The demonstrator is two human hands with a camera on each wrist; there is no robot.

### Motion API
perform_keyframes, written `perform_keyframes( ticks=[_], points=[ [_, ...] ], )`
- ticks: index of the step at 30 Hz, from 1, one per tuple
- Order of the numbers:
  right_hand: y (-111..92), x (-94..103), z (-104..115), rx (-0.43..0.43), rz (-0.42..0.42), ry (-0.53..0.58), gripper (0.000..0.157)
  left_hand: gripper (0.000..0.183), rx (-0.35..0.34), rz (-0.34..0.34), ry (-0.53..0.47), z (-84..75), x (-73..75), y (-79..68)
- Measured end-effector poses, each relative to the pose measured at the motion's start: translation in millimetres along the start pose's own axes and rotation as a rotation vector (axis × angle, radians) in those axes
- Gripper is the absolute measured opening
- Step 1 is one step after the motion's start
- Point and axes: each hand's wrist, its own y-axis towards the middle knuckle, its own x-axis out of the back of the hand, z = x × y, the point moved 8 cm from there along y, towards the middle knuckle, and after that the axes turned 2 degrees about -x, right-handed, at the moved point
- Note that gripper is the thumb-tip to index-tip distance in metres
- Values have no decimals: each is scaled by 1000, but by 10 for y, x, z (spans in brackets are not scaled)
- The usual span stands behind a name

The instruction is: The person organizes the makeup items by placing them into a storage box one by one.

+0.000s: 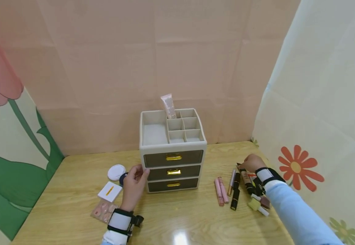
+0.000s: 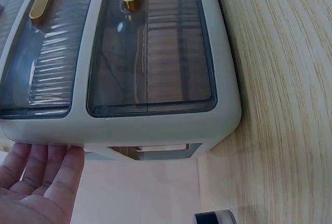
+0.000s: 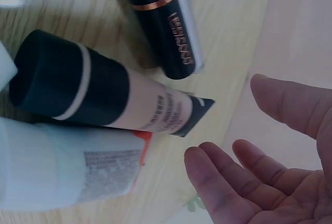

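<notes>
A white storage box with three dark drawers (image 1: 172,147) stands on the table, a pale pink tube (image 1: 169,106) upright in one top compartment. My left hand (image 1: 135,186) is at the box's left side; in the left wrist view its straight fingertips (image 2: 39,154) touch the side wall. On the right, my right hand (image 1: 252,162) reaches over a group of cosmetics. Its thumb and fingers are spread apart around nothing, just beyond the flat end of a beige tube with a black cap (image 3: 155,105). Beside that tube lie a white tube (image 3: 62,167) and a black cosmetic tube (image 3: 168,32).
Left of the box lie a white round case (image 1: 116,172), a dark blue round item (image 1: 122,179), a white square box (image 1: 110,192) and a clear-covered palette (image 1: 103,211). Pink tubes (image 1: 221,192), a short black tube (image 1: 235,200) and small bottles (image 1: 258,204) lie right.
</notes>
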Motion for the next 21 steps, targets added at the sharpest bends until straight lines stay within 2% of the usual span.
perform_keyframes(
  ticks=[6,9,17,21],
  points=[
    [6,-51,-57,-47,-9,6,47,27,30,1,11,18,-14,5],
    [3,-92,-115,-80,0,-4,40,25,31,1,2,7,-23,1],
    [101,-204,-234,-95,18,-21,39,21,-16,10,17,-363,10,-44],
    [143,-227,-228,-114,29,-36,31,21,-25,11,19,-375,20,-41]
  ],
)
